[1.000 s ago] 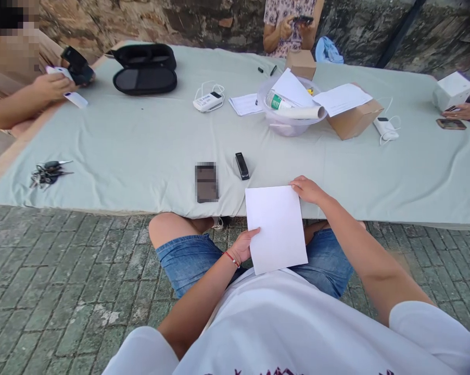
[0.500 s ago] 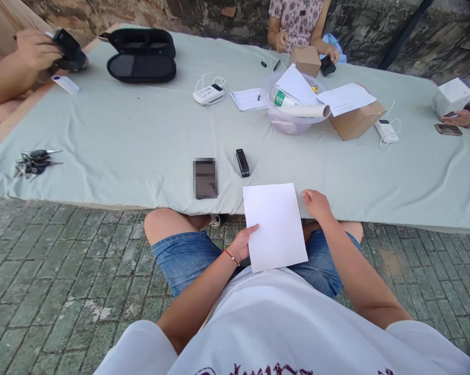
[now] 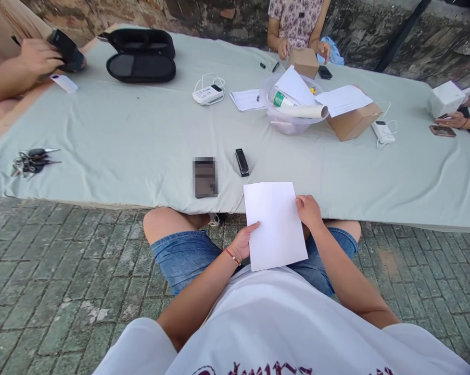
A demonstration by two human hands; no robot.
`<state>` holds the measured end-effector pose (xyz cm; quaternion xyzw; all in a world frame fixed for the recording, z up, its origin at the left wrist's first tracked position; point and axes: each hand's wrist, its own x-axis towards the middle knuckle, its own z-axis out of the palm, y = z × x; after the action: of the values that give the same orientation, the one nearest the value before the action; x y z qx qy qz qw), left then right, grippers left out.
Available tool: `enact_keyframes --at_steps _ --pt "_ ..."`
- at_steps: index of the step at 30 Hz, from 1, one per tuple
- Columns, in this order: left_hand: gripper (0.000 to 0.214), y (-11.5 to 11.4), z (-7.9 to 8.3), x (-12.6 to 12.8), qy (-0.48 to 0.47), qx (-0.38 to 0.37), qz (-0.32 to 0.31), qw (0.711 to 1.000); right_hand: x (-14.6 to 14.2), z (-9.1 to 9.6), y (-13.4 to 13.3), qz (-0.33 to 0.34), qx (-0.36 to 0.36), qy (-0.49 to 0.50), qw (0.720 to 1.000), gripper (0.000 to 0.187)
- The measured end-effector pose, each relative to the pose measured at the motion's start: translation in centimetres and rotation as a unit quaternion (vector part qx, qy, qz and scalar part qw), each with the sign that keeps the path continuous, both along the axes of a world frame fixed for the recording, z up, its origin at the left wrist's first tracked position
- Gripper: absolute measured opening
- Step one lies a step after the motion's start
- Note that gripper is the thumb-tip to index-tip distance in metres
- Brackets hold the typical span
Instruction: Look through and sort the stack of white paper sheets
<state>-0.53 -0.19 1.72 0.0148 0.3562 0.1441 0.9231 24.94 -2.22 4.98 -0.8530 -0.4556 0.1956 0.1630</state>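
Observation:
I hold a blank white sheet of paper [image 3: 276, 225] over my lap, at the near edge of the table's grey-green cloth [image 3: 121, 140]. My left hand [image 3: 243, 240] pinches the sheet's left edge, thumb on top. My right hand [image 3: 308, 210] grips its right edge near the upper corner, fingers curled. A dark phone [image 3: 205, 177] and a small black stapler-like object [image 3: 241, 162] lie on the cloth just beyond the sheet.
A bunch of keys [image 3: 32, 161] lies at the left. Farther back are an open black case [image 3: 141, 54], a white power bank [image 3: 208, 94], a clear bowl [image 3: 291, 123] with papers and a bottle, cardboard boxes [image 3: 355, 121]. Other people's hands work at the left, far side and right.
My right hand slid from the sheet's top right corner down along its right edge, toward me. The sheet stayed over my lap. The person opposite put a phone down beside a box.

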Motion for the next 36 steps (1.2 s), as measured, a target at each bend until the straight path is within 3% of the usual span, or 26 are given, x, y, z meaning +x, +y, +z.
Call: enact_keyframes --at_steps 6,10,16,20,32,36 --pt "0.038 -0.1 0.2 0.3 0.1 0.075 0.008 0.992 0.0 0.0 0.3 0.007 -0.003 -0.005 1.0 0.035" --pt "0.035 -0.2 -0.6 0.5 0.14 0.117 0.019 0.983 0.3 0.6 2.0 0.03 0.015 -0.038 0.999 0.034" --pt "0.037 -0.2 -1.2 0.2 0.13 0.157 0.01 0.979 -1.1 1.9 7.1 0.205 0.053 -0.055 0.976 0.043" --pt "0.037 -0.3 -0.7 0.2 0.119 0.147 0.008 0.982 -1.9 2.1 9.4 0.306 -0.005 -0.069 0.95 0.041" --pt "0.034 -0.4 -0.4 0.3 0.095 0.12 0.025 0.988 -3.4 2.1 10.4 0.333 0.01 -0.044 0.942 0.037" --pt "0.035 -0.3 -0.3 0.3 0.095 0.109 0.02 0.989 -4.5 2.2 10.7 0.37 -0.006 -0.057 0.927 0.034"
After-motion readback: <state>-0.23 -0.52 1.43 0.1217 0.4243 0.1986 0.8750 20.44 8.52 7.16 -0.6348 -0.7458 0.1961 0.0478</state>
